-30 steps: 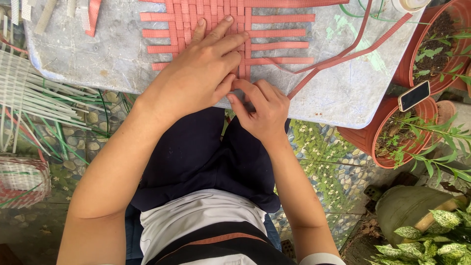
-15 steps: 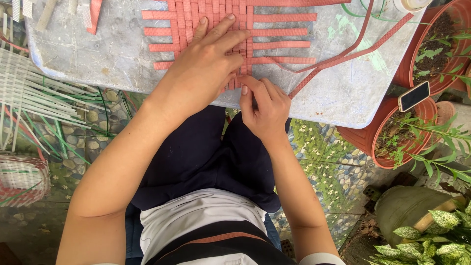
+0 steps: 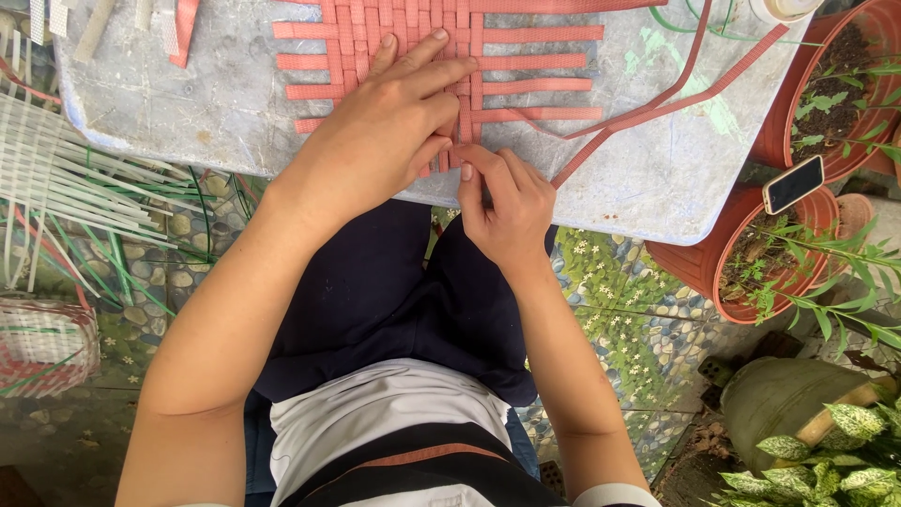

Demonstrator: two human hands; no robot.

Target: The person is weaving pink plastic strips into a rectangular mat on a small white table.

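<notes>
The left hand (image 3: pixel 389 122) lies flat on a woven mat of salmon-pink straps (image 3: pixel 441 56), palm down, its fingers (image 3: pixel 427 56) spread a little and pressing the weave against the grey counter (image 3: pixel 225 103). The mat sits at the near middle of the counter, its loose strap ends sticking out to both sides and toward the person.

The right hand (image 3: pixel 502 202) is just beside the left at the mat's near edge — its fingers (image 3: pixel 479 164) are pinched together on 1 of the short strap ends that hang over the counter's rim. The 2 hands touch at the thumbs.

From the right side of the weave, 2 long pink straps (image 3: pixel 676 94) run off across the counter toward the far right corner. More strap pieces, white and pink (image 3: pixel 178 28), lie at the far left corner.

To the left, below the counter, a bundle of white and green strips (image 3: pixel 66 178) fans out, and a small woven basket (image 3: pixel 42 343) stands on the pebble-patterned floor (image 3: pixel 619 319). To the right stand terracotta plant pots (image 3: pixel 713 272) — a phone (image 3: pixel 793 184) rests on the rim of the nearer one.
</notes>
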